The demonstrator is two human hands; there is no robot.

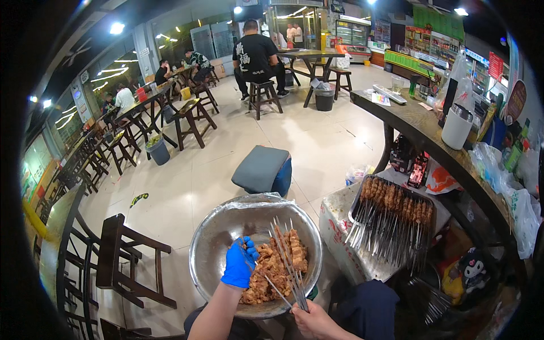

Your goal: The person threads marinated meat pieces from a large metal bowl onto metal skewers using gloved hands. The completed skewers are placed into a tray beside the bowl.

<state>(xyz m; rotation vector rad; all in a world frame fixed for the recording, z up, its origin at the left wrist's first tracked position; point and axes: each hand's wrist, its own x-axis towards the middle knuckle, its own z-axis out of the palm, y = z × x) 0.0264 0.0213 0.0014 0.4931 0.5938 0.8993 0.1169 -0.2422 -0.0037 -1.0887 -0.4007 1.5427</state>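
Note:
My left hand [239, 264], in a blue glove, is over the left part of a large steel bowl [221, 221]. Its fingers are curled around a bit of meat at the far end of a single metal skewer [278, 291]. That skewer's near end is in my bare right hand [314, 318], at the bowl's near rim. A bundle of metal skewers [293, 276] is also in this hand, fanning out over the bowl. Marinated meat pieces [265, 276] are heaped in the bowl. Threaded meat skewers [297, 250] rest along its right side.
Right of the bowl, a tray of finished meat skewers [395, 204] sits on a white box [340, 238], below a curved wooden table [425, 123]. A grey-topped stool [263, 165] stands just beyond the bowl. A wooden bench [131, 259] is at the left. People sit at tables farther off.

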